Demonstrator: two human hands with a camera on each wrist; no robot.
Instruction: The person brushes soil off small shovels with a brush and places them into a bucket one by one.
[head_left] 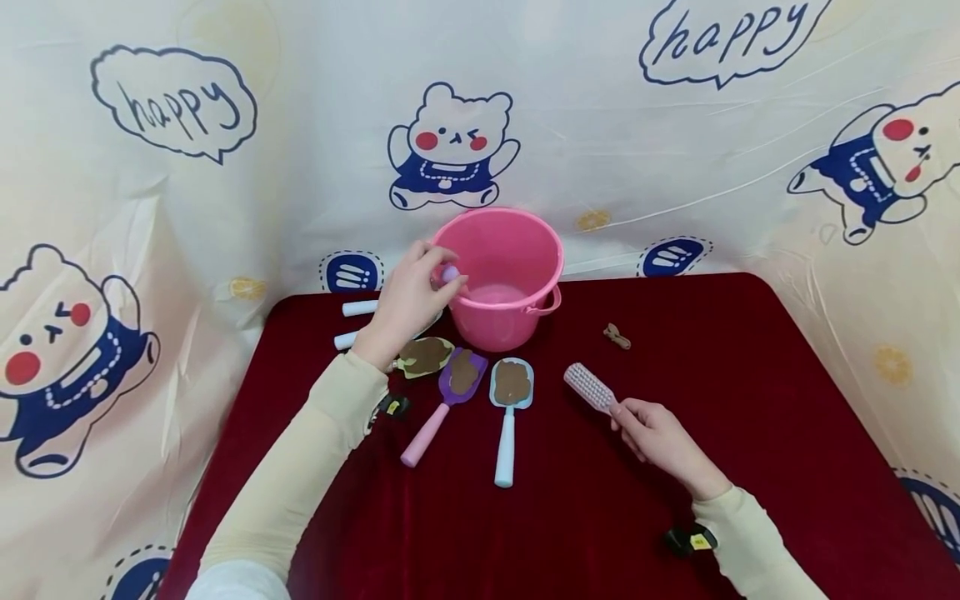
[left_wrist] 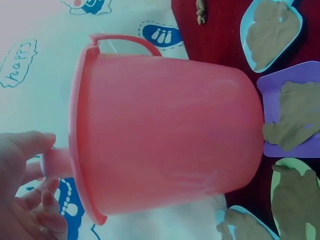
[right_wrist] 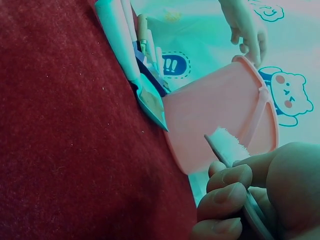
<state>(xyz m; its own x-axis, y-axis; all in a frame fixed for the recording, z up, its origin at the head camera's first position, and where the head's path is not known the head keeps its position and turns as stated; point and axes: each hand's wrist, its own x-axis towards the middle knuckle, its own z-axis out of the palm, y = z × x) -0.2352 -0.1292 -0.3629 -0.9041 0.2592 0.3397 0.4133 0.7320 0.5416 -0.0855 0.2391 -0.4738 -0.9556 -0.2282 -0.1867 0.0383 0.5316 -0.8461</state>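
My left hand is at the left rim of a pink bucket. Its thumb and fingers pinch the lilac end of a short handle that reaches over the rim; the rest of that tool is hidden by the bucket. In my right hand is a light-pink scrubbing brush, gripped by its handle, bristles at the far end. In front of the bucket lie a light-blue shovel, a purple shovel with pink handle and a green shovel, each bearing brown, clay-like stuff.
More light-blue handles lie left of the bucket, partly behind my left arm. A small brown tied-looking bundle lies to the bucket's right. Dark red cloth covers the table; a printed curtain hangs behind it.
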